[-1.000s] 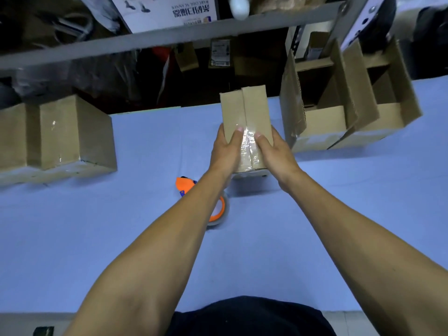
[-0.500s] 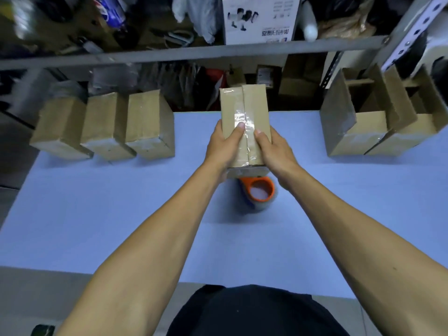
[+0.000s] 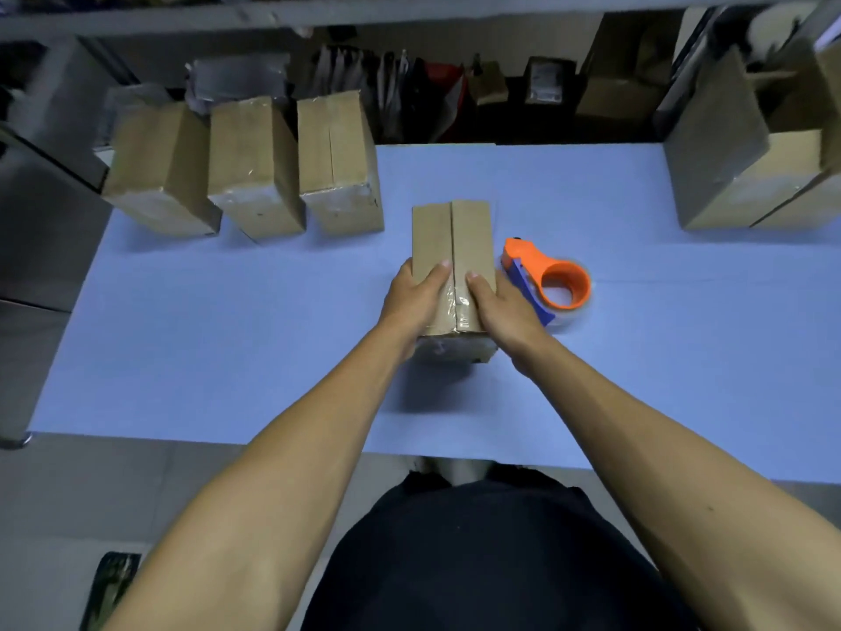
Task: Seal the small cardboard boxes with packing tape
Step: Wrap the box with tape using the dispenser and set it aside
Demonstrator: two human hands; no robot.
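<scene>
A small cardboard box [image 3: 471,239] sits between my hands at the middle of the blue table [image 3: 227,334], with clear tape running along its top seam. My left hand [image 3: 412,302] grips its left side with the thumb lying on top. My right hand [image 3: 503,309] grips the right side the same way. I cannot tell whether the box touches the table. An orange tape dispenser [image 3: 553,280] lies on the table just right of the box, partly behind my right hand.
Three closed taped boxes [image 3: 334,170] stand in a row at the back left of the table. Open boxes with raised flaps [image 3: 746,175] stand at the back right. A cluttered shelf [image 3: 455,97] runs behind the table. The table's near edge is close to my body.
The box in my hands has moved left and come down, from over the tape dispenser to its left side. Both hands keep the same hold.
</scene>
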